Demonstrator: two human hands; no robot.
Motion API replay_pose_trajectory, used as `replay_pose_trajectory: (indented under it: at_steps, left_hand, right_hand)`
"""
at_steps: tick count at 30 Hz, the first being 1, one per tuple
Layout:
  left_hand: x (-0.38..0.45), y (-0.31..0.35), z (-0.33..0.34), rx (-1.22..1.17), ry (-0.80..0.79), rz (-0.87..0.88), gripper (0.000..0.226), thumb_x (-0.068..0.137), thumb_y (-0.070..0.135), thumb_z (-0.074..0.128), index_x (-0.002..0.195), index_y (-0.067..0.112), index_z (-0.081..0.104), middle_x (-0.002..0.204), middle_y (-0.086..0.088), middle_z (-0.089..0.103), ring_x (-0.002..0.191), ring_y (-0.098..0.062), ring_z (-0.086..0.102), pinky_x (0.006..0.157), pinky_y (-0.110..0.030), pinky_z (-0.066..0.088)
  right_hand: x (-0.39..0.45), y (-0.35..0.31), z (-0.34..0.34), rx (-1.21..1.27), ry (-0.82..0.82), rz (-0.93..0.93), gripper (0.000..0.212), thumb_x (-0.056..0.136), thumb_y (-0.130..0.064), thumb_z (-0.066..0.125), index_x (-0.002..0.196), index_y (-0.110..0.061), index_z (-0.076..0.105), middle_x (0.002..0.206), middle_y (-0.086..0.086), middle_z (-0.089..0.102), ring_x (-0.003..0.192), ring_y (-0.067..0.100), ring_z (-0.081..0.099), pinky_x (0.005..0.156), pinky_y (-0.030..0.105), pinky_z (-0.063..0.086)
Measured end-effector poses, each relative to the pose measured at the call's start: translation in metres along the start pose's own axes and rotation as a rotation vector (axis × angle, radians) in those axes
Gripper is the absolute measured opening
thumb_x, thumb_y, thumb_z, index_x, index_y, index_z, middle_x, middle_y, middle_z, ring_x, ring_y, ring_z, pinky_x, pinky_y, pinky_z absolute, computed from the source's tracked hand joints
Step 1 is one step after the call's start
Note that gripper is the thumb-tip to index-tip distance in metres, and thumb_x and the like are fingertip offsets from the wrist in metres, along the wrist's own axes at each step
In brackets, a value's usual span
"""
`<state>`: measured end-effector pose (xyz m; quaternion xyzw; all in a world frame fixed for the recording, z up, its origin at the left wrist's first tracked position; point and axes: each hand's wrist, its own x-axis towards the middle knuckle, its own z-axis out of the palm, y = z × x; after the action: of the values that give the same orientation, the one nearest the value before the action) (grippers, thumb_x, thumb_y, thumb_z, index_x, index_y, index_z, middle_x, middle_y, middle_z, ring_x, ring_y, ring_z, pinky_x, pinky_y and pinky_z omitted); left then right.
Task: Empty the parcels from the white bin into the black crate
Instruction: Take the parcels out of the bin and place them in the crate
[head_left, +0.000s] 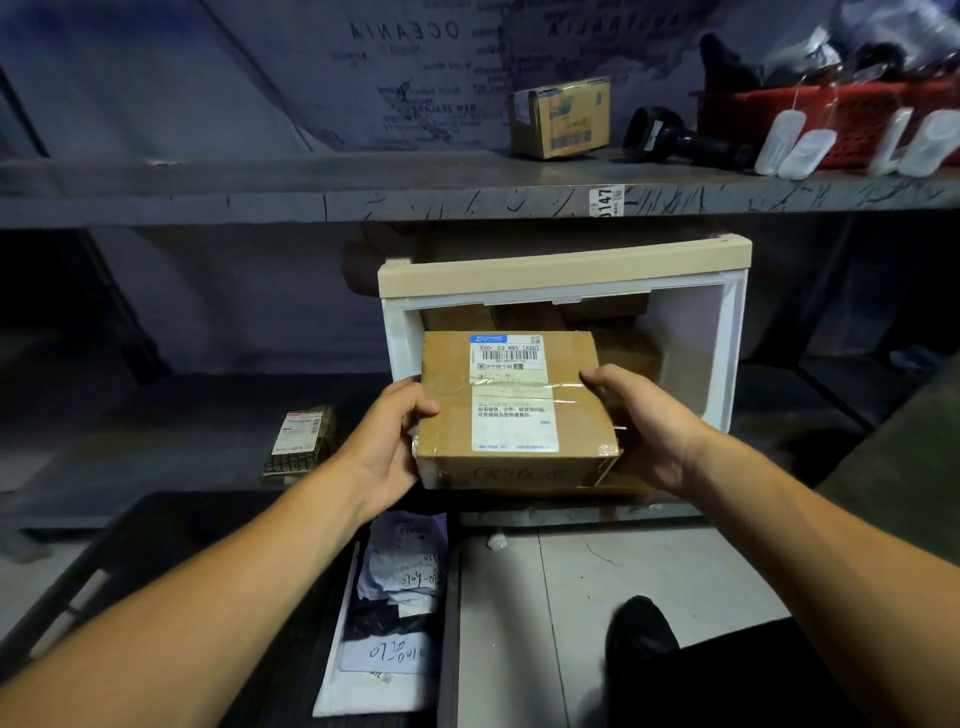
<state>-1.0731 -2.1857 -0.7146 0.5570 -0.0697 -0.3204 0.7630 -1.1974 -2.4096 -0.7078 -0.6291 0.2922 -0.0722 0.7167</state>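
**Box in both hands, in front of the bin**

Around us: upper shelf (311, 187) carries a small carton (561, 117), a black scanner (675, 137) and a red basket (831, 119). A flat dark parcel (301, 439) lies on the lower shelf, left of the white bin (727, 332). More brown parcels sit inside the bin, behind our box. Black crate (156, 551) is below-left w/ white and dark mailers (400, 587) in it. A black shoe (641, 631) shows on the floor.

We hold the cardboard box (514, 410) at the bin's open front, label up. Left hand (382, 447) grips its left edge, thumb on top, fingers curled under. Right hand (649, 426) grips the right edge, thumb on top, other fingers hidden beneath. Both forearms reach fwd, converging on the box.
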Motion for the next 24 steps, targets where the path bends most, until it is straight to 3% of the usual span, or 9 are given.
replay_pose_trajectory:
  at_steps: [4, 7, 14, 20, 22, 24]
  left_hand:
    - [-0.002, -0.003, -0.006, 0.02, 0.027, -0.007, 0.047, 0.09, 0.004, 0.048, 0.137, 0.005, 0.054, 0.129, -0.019, 0.066, 0.125, -0.037, 0.06, 0.104, -0.05, 0.048]
    - [-0.008, -0.004, -0.013, 0.062, 0.065, 0.022, 0.031, 0.101, 0.02, 0.053, 0.129, 0.011, 0.063, 0.119, -0.012, 0.073, 0.114, -0.03, 0.068, 0.101, -0.045, 0.052]
    - [-0.035, 0.0, -0.048, 0.171, 0.202, 0.085, 0.018, 0.102, 0.023, 0.057, 0.11, 0.014, 0.071, 0.106, -0.006, 0.078, 0.102, -0.023, 0.073, 0.096, -0.04, 0.054]
    - [-0.047, 0.007, -0.09, 0.214, 0.33, 0.111, 0.018, 0.101, 0.02, 0.058, 0.113, 0.013, 0.071, 0.106, -0.008, 0.077, 0.098, -0.021, 0.073, 0.079, -0.031, 0.058]
    - [-0.048, 0.005, -0.107, 0.258, 0.356, 0.09, 0.017, 0.102, 0.021, 0.058, 0.111, 0.015, 0.071, 0.102, -0.006, 0.078, 0.094, -0.019, 0.074, 0.074, -0.029, 0.058]
    - [-0.046, 0.001, -0.128, 0.277, 0.378, 0.066, 0.017, 0.102, 0.021, 0.058, 0.111, 0.016, 0.071, 0.099, -0.004, 0.078, 0.092, -0.019, 0.075, 0.076, -0.029, 0.058]
  right_hand:
    - [-0.005, 0.0, 0.012, -0.007, 0.017, -0.024, 0.036, 0.096, -0.047, 0.062, 0.121, -0.021, 0.066, 0.116, 0.009, 0.071, 0.113, 0.031, 0.065, 0.105, 0.052, 0.05]
    - [-0.01, 0.002, 0.024, -0.049, 0.013, -0.068, 0.033, 0.096, -0.045, 0.064, 0.119, -0.022, 0.07, 0.112, 0.004, 0.074, 0.11, 0.028, 0.067, 0.106, 0.05, 0.048]
    - [-0.018, 0.005, 0.064, -0.168, 0.012, -0.116, 0.03, 0.092, -0.034, 0.073, 0.118, -0.019, 0.071, 0.114, 0.004, 0.071, 0.11, 0.027, 0.065, 0.104, 0.054, 0.049]
    - [-0.014, 0.013, 0.112, -0.176, -0.047, -0.082, 0.024, 0.096, -0.025, 0.066, 0.118, -0.015, 0.068, 0.11, 0.004, 0.07, 0.105, 0.025, 0.065, 0.107, 0.052, 0.046]
    - [-0.011, 0.024, 0.13, -0.194, -0.086, -0.028, 0.009, 0.098, -0.021, 0.062, 0.104, -0.018, 0.067, 0.107, 0.005, 0.069, 0.101, 0.025, 0.065, 0.098, 0.046, 0.051]
    - [-0.005, 0.037, 0.147, -0.204, -0.099, 0.013, 0.007, 0.098, -0.017, 0.061, 0.1, -0.016, 0.068, 0.106, 0.01, 0.07, 0.099, 0.028, 0.066, 0.087, 0.042, 0.056]
